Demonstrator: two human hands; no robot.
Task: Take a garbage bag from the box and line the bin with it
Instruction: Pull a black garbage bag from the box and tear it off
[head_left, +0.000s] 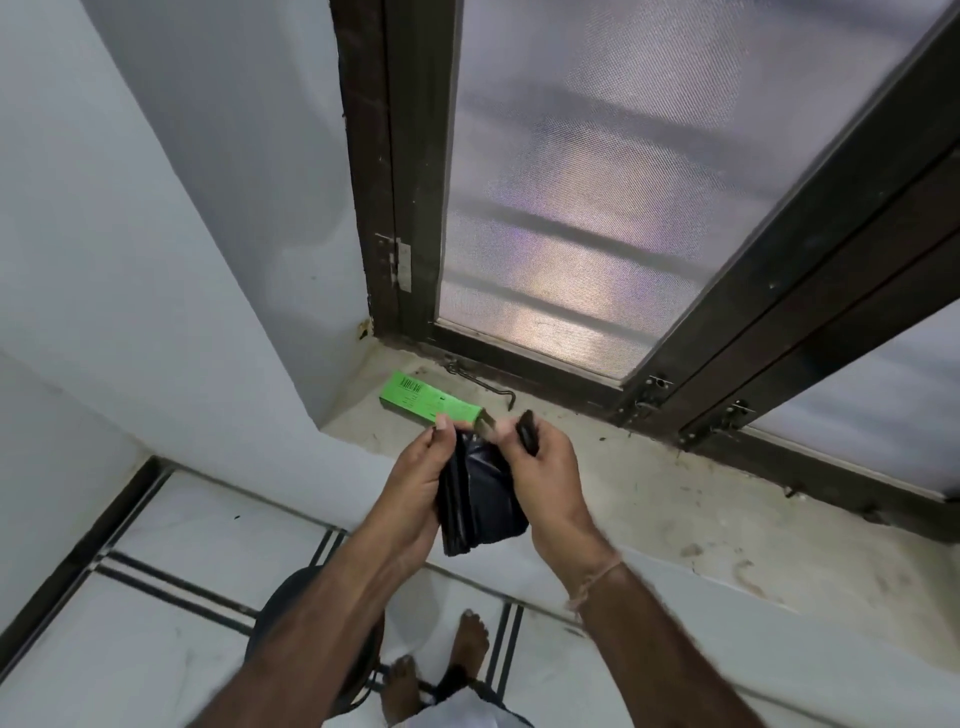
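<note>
A mesh-screened window (582, 208) stands above a dusty stone sill (649, 499).

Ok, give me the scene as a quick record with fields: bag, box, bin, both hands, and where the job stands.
bag: black garbage bag, still folded, held between both hands
box: green box lying on the window sill, beyond the hands
bin: dark round bin on the floor below the left forearm, mostly hidden
left hand: left hand gripping the bag's side
right hand: right hand pinching the bag's top edge
stage: bag out, not yet opened; bin unlined as far as visible

Both forearms extended forward, left hand (415, 488) and right hand (545, 467) curled closed, facing.
</note>
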